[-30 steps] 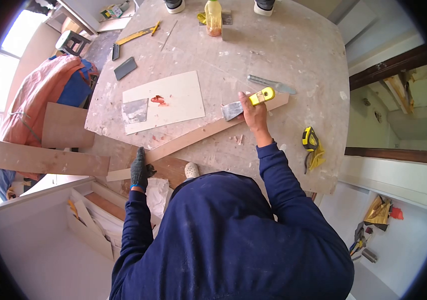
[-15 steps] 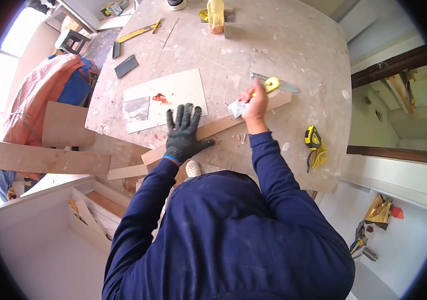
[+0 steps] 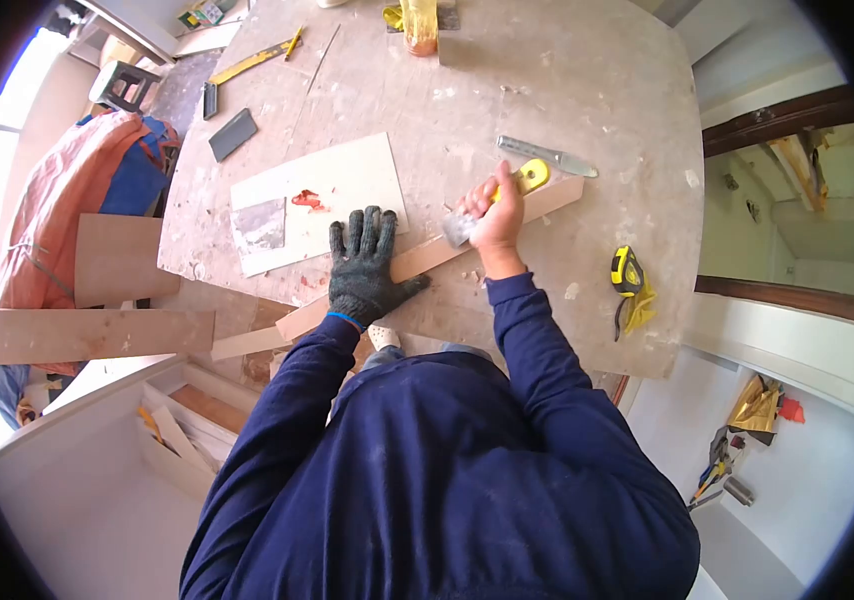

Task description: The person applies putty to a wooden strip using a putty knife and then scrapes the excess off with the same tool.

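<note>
A long wooden strip (image 3: 427,257) lies slantwise across the table near my body. My left hand (image 3: 367,267), in a dark knitted glove, rests flat on its left part with fingers spread. Bare, my right hand (image 3: 495,215) grips a putty knife (image 3: 532,176) by its yellow handle, the metal blade over the strip. A white board (image 3: 347,175) with a red smear and a grey patch lies beyond my left hand. Behind the putty knife is a metal tool with a flat blade (image 3: 539,153).
A yellow tape measure (image 3: 626,271) and a yellow cloth (image 3: 639,311) lie on the table (image 3: 607,130) at right. At the far edge stands a bottle (image 3: 420,28). A yellow square (image 3: 252,63) and a grey block (image 3: 234,135) sit at far left. Boards (image 3: 97,335) jut out at left.
My right hand has moved slightly left and nearer my body with the putty knife, whose blade has tilted. My left hand stays spread on the strip. The whole view has shifted a little.
</note>
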The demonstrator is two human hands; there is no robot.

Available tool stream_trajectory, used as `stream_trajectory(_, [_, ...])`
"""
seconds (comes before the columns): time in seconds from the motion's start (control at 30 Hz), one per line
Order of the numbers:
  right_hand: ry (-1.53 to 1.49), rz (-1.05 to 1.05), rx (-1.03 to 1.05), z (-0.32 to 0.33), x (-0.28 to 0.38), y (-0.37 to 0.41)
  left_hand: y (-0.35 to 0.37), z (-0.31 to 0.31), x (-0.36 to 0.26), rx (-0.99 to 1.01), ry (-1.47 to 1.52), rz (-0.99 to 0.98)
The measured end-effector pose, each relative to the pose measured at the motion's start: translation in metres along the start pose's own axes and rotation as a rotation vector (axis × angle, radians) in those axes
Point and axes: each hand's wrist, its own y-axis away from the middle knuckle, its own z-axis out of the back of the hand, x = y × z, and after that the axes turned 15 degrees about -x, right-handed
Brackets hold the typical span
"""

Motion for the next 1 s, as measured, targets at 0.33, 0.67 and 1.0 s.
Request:
stream_trajectory(0.33, [0.016, 0.128, -0.010, -0.001, 0.012, -0.006, -0.001, -0.003, 0.003, -0.002, 0.015, -0.008])
stream_trajectory(0.67, [0.033, 0.178, 0.049, -0.004, 0.015, -0.008, -0.003, 0.000, 0.001, 0.018, 0.009, -0.009])
stream_trajectory(1.0, [0.059, 0.145, 0.095, -0.003, 0.003, 0.002, -0.006, 0.001, 0.000, 0.023, 0.000, -0.013])
